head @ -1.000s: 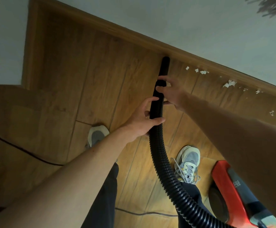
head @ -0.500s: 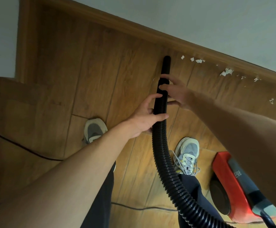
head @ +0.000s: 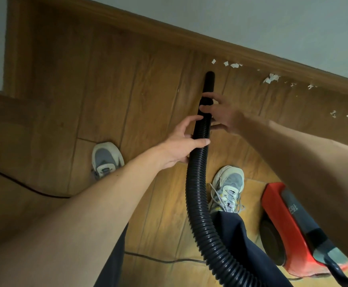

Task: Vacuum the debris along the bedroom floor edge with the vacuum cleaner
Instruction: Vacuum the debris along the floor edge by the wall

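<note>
- Head camera: your left hand (head: 181, 141) grips the black ribbed hose (head: 196, 193) partway up, with the thumb laid across its front and the fingers curled round behind it. This is the same hold as half a second ago.
- Your right hand (head: 220, 114) sits just beyond the left, on the smooth nozzle (head: 209, 79). Two fingers are hooked over the tube and the thumb is tucked beneath, and that grip has not changed either.
- The open end of the nozzle points toward the skirting board (head: 169, 34) but now stops short of it, with a strip of bare floor (head: 107, 90) between them. A second ago the end was right against the board.
- The white scraps of paper (head: 271, 78) lie along the foot of the skirting board to the right of the nozzle. The nearest one is just past the end and a little to its right, where earlier it lay level with the end. None of the scraps have gone.
- The red vacuum cleaner (head: 283, 220) stands on the floor at your lower right, partly hidden by your right forearm, much where it was.
- Your left shoe (head: 106, 159) and right shoe (head: 228, 187) are planted either side of the hose.
- A thin black cord (head: 24, 186) trails over the floor on the left.
</note>
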`<action>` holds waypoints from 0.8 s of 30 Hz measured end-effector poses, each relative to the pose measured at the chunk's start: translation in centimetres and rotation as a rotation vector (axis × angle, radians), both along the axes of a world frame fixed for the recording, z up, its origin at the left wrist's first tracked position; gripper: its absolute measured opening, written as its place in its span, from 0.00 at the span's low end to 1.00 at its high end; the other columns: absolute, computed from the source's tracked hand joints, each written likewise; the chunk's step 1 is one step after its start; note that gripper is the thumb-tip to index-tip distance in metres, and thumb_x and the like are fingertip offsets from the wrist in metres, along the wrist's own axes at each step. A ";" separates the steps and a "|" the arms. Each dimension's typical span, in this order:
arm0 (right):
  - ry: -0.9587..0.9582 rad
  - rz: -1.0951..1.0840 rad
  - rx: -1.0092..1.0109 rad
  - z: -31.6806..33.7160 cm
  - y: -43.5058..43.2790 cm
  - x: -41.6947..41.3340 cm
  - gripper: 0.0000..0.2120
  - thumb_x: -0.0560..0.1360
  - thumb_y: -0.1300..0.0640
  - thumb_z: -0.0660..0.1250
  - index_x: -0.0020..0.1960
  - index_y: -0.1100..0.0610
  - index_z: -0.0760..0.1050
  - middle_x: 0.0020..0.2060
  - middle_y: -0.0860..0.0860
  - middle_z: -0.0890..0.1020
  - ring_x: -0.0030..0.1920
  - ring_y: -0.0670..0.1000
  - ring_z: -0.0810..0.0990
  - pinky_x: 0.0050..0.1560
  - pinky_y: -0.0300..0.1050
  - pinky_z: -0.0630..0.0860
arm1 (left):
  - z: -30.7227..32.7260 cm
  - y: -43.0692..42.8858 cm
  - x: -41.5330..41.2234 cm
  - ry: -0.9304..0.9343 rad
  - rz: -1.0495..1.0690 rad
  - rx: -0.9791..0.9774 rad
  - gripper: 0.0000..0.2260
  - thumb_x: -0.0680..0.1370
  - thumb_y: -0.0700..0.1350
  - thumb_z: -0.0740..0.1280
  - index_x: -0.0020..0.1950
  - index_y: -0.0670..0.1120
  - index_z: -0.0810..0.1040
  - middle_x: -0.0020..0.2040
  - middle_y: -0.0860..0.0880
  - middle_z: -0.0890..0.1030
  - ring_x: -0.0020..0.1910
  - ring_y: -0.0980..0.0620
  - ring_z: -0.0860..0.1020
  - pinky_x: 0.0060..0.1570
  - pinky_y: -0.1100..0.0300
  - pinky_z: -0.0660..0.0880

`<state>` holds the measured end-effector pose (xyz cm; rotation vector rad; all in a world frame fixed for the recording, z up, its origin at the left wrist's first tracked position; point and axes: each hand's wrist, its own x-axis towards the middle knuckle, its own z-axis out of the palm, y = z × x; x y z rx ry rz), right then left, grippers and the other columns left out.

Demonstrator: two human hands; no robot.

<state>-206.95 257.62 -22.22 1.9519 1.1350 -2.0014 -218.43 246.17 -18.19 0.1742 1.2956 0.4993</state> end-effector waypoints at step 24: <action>0.146 0.135 -0.140 0.6 -6.4 -5.2 0.27 0.79 0.63 0.64 0.75 0.48 0.65 0.61 0.55 0.74 0.46 0.52 0.79 0.40 0.46 0.81 | 2.8 -6.5 -4.2 0.066 0.019 -0.135 0.27 0.77 0.35 0.70 0.62 0.66 0.72 0.55 0.42 0.84 0.53 0.41 0.82 0.46 0.40 0.82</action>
